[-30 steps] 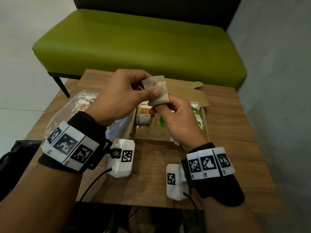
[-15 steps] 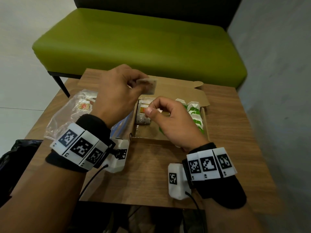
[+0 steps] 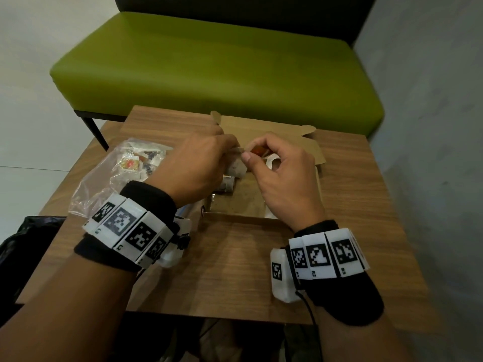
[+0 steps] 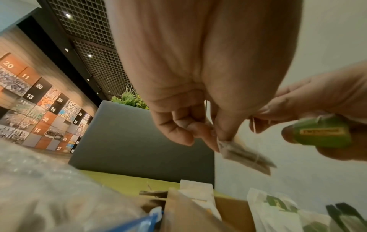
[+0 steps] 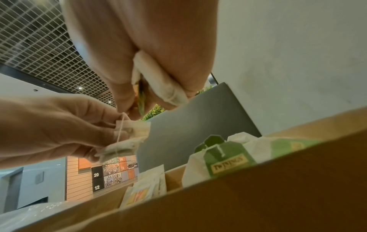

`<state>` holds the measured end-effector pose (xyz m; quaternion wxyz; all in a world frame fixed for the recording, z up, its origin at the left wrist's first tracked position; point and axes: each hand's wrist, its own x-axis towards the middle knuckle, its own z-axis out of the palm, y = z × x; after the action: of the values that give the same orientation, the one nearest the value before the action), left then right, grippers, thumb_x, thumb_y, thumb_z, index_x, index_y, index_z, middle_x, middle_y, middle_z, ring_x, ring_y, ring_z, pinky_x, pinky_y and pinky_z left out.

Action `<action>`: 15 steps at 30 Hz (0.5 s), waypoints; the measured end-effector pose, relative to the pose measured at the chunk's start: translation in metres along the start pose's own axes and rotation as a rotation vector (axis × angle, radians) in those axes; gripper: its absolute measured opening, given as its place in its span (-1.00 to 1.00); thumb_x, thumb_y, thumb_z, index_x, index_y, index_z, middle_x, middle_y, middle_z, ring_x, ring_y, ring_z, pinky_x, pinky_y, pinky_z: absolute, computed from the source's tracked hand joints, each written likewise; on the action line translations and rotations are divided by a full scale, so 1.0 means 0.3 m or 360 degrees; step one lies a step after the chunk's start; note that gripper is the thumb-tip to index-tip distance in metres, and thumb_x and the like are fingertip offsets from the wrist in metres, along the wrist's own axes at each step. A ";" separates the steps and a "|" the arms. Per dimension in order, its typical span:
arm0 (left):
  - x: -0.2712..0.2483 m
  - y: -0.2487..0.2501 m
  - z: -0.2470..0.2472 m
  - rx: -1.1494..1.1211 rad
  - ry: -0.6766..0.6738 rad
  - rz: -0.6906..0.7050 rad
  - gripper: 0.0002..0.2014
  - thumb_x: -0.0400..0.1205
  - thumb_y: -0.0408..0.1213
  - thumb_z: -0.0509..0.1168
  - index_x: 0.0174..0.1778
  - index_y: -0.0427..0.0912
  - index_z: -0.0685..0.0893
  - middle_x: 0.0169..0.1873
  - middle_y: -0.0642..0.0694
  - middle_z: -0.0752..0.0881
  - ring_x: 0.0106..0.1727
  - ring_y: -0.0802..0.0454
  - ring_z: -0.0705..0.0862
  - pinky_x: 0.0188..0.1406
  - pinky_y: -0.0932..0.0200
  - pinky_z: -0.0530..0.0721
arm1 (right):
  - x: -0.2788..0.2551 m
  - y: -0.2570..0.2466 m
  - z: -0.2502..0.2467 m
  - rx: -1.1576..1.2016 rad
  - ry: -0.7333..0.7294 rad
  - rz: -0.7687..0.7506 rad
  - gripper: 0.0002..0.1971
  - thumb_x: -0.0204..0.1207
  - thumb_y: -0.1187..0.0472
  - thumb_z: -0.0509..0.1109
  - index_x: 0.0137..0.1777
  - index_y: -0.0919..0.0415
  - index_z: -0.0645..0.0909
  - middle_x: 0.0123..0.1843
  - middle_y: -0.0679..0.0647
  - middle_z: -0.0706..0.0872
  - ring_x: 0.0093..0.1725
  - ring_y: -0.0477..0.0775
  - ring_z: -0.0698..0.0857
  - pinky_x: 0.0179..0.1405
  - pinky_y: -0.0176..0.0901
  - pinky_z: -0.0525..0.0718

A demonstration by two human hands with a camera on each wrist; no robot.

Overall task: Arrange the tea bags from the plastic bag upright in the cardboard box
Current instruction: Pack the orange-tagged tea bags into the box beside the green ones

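Head view: the left hand (image 3: 194, 165) and right hand (image 3: 282, 176) meet above the open brown cardboard box (image 3: 312, 150), which lies on the wood-grain bench (image 3: 235, 270). The clear crumpled plastic bag (image 3: 104, 176), with small packets still inside, lies just left of the box. Behind the box stands a green upholstered sofa (image 3: 209, 66). Black wristbands with white coded marker tiles circle both wrists; small characters under the tiles are too small to read reliably.

Left wrist view: this adds what the head view hides. The left fingers (image 4: 222, 131) pinch the top edge of a grey-white paper tea bag (image 4: 244, 153), which hangs above the box, not yet inside. The right hand holds a green paper tag (image 4: 321, 133) with a yellow label; its lettering is blurred. Numbered wall tiles read 20, 11, 13, 14, 15, 17.

Right wrist view: a thin string (image 5: 120, 130) runs from the tea bag up to the right fingers (image 5: 123, 94), which are curled round the tag; a second white tea bag (image 5: 158, 81) is tucked in the same palm. Inside the box, white tea bags with green tags (image 5: 224, 158) stand upright at its right side, others with orange print at its left. Tag lettering is illegible.
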<state>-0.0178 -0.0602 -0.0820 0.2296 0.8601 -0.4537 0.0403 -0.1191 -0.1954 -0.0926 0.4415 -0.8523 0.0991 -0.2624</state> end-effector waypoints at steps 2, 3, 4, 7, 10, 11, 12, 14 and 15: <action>-0.004 -0.009 -0.002 -0.0087 -0.0013 -0.0007 -0.91 0.71 -0.25 0.28 -0.04 -0.13 0.68 -0.25 0.01 0.57 -0.23 -0.01 0.55 -0.37 0.13 0.33 | 0.008 0.007 0.003 -0.0024 0.0039 -0.0023 -0.92 0.63 0.18 0.48 0.01 0.10 0.82 -0.08 -0.07 0.75 -0.07 -0.19 0.65 -0.20 -0.51 0.41; -0.005 -0.010 -0.004 -0.0139 -0.0031 -0.0012 -0.92 0.71 -0.25 0.29 -0.05 -0.11 0.68 -0.26 0.01 0.57 -0.24 0.00 0.55 -0.37 0.18 0.34 | 0.010 0.009 0.003 -0.0024 0.0046 -0.0012 -0.89 0.64 0.18 0.47 0.05 0.09 0.83 -0.05 -0.05 0.73 -0.05 -0.20 0.63 -0.19 -0.52 0.41; -0.006 -0.011 -0.005 -0.0188 -0.0063 -0.0020 -0.92 0.71 -0.24 0.28 -0.05 -0.11 0.68 -0.26 0.02 0.56 -0.24 0.04 0.53 -0.35 0.23 0.33 | 0.012 0.010 0.002 -0.0019 0.0050 -0.0002 -0.87 0.65 0.18 0.46 0.09 0.09 0.84 -0.04 -0.04 0.70 -0.04 -0.22 0.61 -0.17 -0.54 0.42; -0.007 -0.003 -0.015 -0.0351 -0.0220 -0.0067 -0.86 0.73 -0.24 0.23 -0.14 0.01 0.59 -0.21 0.01 0.52 -0.20 0.18 0.49 -0.29 0.20 0.33 | 0.014 0.013 -0.003 -0.0009 0.0068 -0.0011 -0.83 0.66 0.18 0.45 0.15 0.07 0.85 -0.08 -0.06 0.59 -0.07 -0.26 0.55 -0.14 -0.53 0.45; -0.009 0.009 -0.023 -0.0501 -0.0324 -0.0092 -0.80 0.75 -0.25 0.19 -0.20 0.06 0.52 -0.15 -0.03 0.51 -0.15 0.13 0.52 -0.20 0.17 0.42 | 0.017 0.017 -0.005 -0.0015 0.0068 -0.0004 -0.79 0.70 0.20 0.39 0.22 0.07 0.83 -0.12 -0.18 0.48 -0.08 -0.34 0.51 -0.11 -0.55 0.44; -0.011 0.010 -0.023 -0.0530 -0.0335 -0.0104 -0.83 0.75 -0.25 0.20 -0.16 0.00 0.57 -0.13 -0.04 0.53 -0.13 0.10 0.53 -0.17 0.14 0.46 | 0.017 0.019 -0.006 -0.0021 0.0066 -0.0002 -0.78 0.71 0.21 0.38 0.23 0.08 0.82 -0.12 -0.20 0.47 -0.08 -0.35 0.51 -0.11 -0.56 0.44; -0.013 0.008 -0.024 -0.0555 -0.0334 -0.0121 -0.86 0.75 -0.24 0.22 -0.12 -0.07 0.61 -0.12 -0.03 0.55 -0.11 0.08 0.56 -0.14 0.10 0.51 | 0.018 0.020 -0.007 -0.0024 0.0066 0.0000 -0.78 0.70 0.21 0.38 0.23 0.08 0.82 -0.12 -0.21 0.48 -0.08 -0.35 0.52 -0.11 -0.56 0.44; -0.014 -0.001 -0.028 -0.0632 -0.0309 -0.0173 -0.87 0.74 -0.21 0.25 -0.06 -0.10 0.67 -0.12 0.01 0.61 -0.10 0.06 0.61 -0.11 0.06 0.57 | 0.019 0.024 -0.009 -0.0009 0.0081 0.0003 -0.81 0.68 0.23 0.41 0.17 0.07 0.84 -0.08 -0.20 0.62 -0.05 -0.32 0.58 -0.10 -0.56 0.45; -0.015 -0.007 -0.032 -0.0676 -0.0299 -0.0188 -0.88 0.73 -0.20 0.26 -0.07 -0.08 0.68 -0.14 0.03 0.64 -0.11 0.08 0.63 -0.13 0.07 0.59 | 0.020 0.027 -0.011 0.0014 0.0105 0.0001 -0.83 0.65 0.24 0.44 0.12 0.07 0.85 -0.06 -0.17 0.70 -0.03 -0.29 0.63 -0.10 -0.54 0.46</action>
<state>-0.0173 -0.0516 -0.0754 0.3642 0.8175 -0.4204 -0.1498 -0.1152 -0.2048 -0.0953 0.4418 -0.8412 0.1129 -0.2906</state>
